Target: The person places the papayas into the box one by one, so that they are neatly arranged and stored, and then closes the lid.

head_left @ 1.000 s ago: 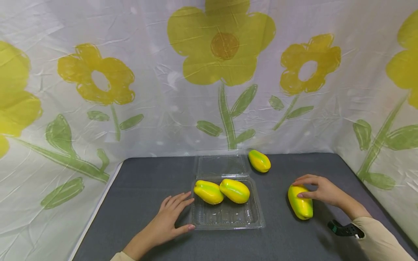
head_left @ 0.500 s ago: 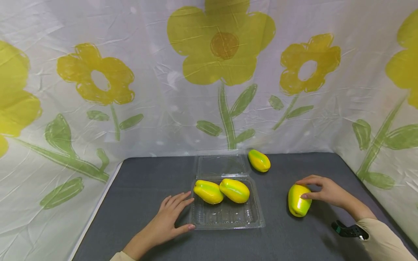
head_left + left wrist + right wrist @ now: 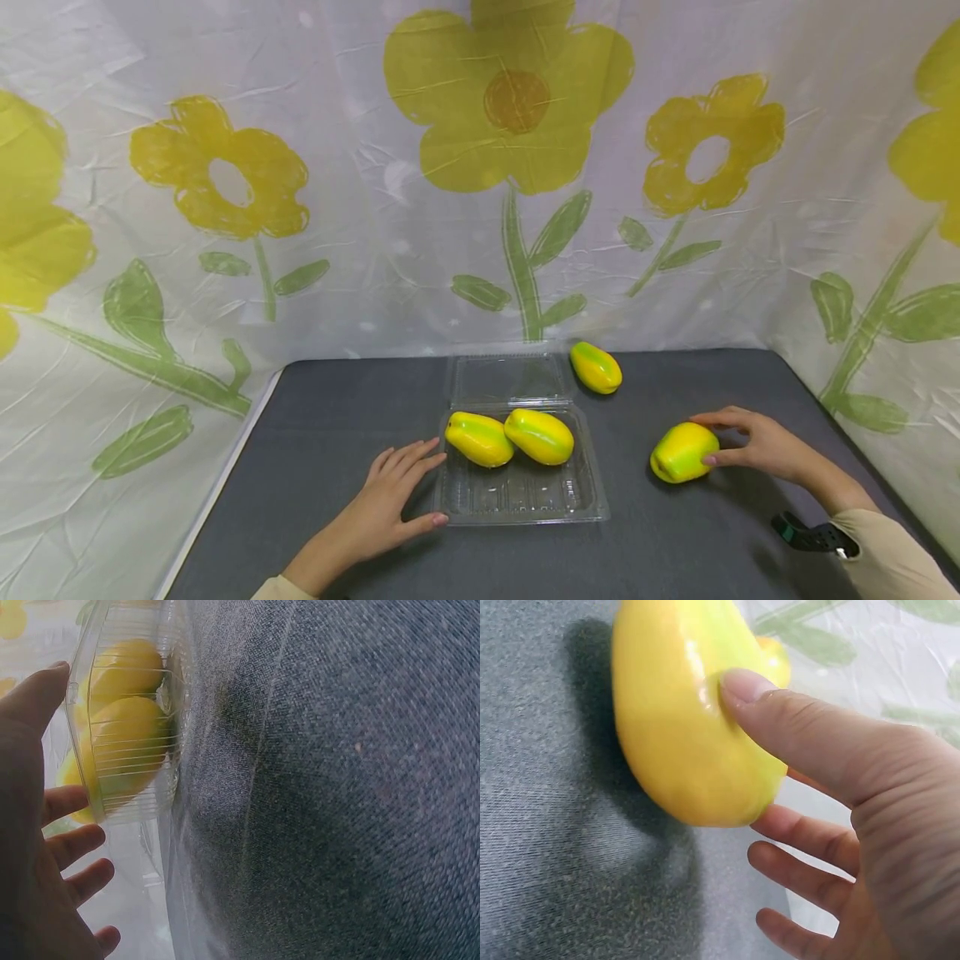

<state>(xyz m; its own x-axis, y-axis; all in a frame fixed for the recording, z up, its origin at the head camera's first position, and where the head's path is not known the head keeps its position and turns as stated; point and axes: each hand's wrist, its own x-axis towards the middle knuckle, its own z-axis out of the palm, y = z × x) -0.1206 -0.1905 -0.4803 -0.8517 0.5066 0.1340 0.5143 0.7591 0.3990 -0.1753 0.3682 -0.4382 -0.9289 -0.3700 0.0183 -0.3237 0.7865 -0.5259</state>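
Observation:
My right hand [image 3: 757, 446] holds a glossy yellow-green papaya [image 3: 684, 452] between thumb and fingers, to the right of the box. In the right wrist view, the thumb lies across the side of this papaya [image 3: 690, 720], while the lower fingers spread loosely below its end. A clear plastic clamshell box [image 3: 517, 504] lies with its lid folded back. Two papayas, a left one [image 3: 480, 439] and a right one [image 3: 539, 437], sit side by side in its far half. My left hand [image 3: 386, 500] has spread fingers, their tips right at the box's left edge.
Another papaya [image 3: 596, 367] lies behind the box on the right, beside the raised part of the clear lid [image 3: 510, 379]. A dark grey cloth covers the table [image 3: 337, 408]. A flower-printed curtain [image 3: 360, 250] closes off the back and both sides.
The right hand has turned the papaya, from lying lengthwise toward me to pointing left, and drawn back slightly right. The left hand and the box have stayed put.

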